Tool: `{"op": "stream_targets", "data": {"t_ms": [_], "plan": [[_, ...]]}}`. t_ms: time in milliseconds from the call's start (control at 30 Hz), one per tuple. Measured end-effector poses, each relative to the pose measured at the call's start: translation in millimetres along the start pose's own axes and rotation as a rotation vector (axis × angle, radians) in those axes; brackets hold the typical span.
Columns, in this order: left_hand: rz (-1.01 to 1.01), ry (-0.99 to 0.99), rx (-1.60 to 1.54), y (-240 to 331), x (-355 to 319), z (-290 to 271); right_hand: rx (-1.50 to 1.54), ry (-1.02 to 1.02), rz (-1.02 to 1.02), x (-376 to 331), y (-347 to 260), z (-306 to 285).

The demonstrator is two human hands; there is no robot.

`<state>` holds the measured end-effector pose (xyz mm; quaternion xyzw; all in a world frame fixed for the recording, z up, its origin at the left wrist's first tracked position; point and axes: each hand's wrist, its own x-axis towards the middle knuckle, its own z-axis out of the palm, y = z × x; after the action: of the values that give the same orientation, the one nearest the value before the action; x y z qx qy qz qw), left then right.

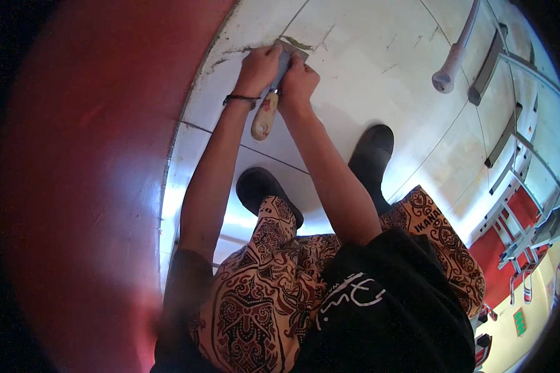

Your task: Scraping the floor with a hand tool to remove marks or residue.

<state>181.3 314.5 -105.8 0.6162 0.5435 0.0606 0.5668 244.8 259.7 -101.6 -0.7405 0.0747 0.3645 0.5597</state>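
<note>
A scraper with a flat metal blade [290,48] and a pale wooden handle [264,116] lies pressed against the white tiled floor [367,68]. My left hand [259,67], with a dark band at the wrist, and my right hand [297,81] both grip it near the blade, side by side. The blade's edge meets a greenish-brown smear of dirt by a tile joint, close to the red wall [93,186]. The handle points back toward me between my forearms.
My two black shoes [262,189] [372,149] stand on the tiles below my arms. A white pole with a capped end [454,59] lies at the upper right. A grey metal ladder frame [504,130] runs along the right edge.
</note>
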Motion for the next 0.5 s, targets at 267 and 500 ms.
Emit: {"op": "stream_targets", "data": {"t_ms": [267,500], "plan": [[-0.06,0.077,-0.236,-35,-82,-23,-0.398,-0.61,-0.183,-42,3,-66],[-0.21,0.486,0.207,-89,-194,-81,-0.753,-0.742,-0.596,-22,14,-89]]}}
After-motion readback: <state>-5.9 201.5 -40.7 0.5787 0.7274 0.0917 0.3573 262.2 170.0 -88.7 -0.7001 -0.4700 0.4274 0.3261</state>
